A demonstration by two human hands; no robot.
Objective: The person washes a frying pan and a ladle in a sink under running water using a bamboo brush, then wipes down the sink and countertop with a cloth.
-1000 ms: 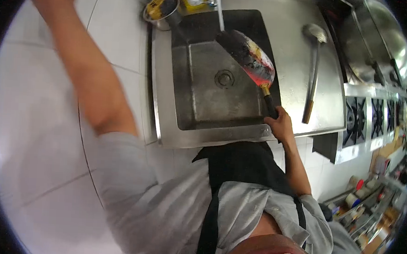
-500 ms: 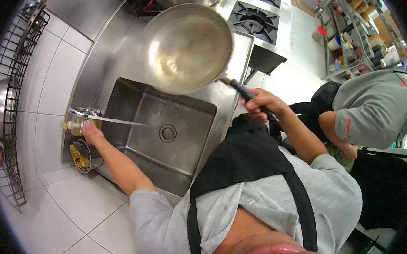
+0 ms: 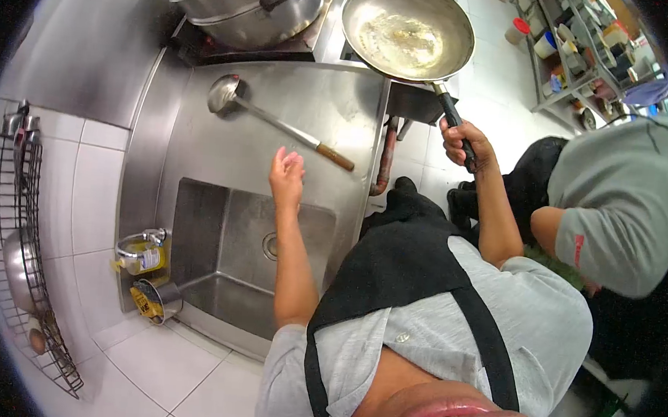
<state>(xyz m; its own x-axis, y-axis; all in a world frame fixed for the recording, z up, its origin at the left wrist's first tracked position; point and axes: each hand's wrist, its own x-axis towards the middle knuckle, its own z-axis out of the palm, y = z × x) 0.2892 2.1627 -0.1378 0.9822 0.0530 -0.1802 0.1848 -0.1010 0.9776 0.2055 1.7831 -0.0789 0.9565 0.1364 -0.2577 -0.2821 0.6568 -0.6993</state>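
My right hand (image 3: 468,145) is wrapped round the black handle of a frying pan (image 3: 408,31), held up with its metal inside showing and a little wet shine in it. Over the steel drainboard, my left hand (image 3: 287,176) is empty, its fingers somewhat apart. Just beyond those fingers lies a ladle (image 3: 278,123) with a steel bowl and a brown handle end. Below my left forearm is the sink (image 3: 214,297), partly covered by that arm. No stream shows at the tap (image 3: 152,236).
A yellow bottle (image 3: 151,259) and a metal cup (image 3: 166,299) stand beside the sink. A large steel pot (image 3: 247,8) sits at the back. On the left hangs a wire rack (image 3: 12,212). A person in grey (image 3: 617,203) is close on my right.
My left hand has left the tap area and come to the drainboard near the ladle. The water stream has stopped. The frying pan has moved right, uncovering the ladle.
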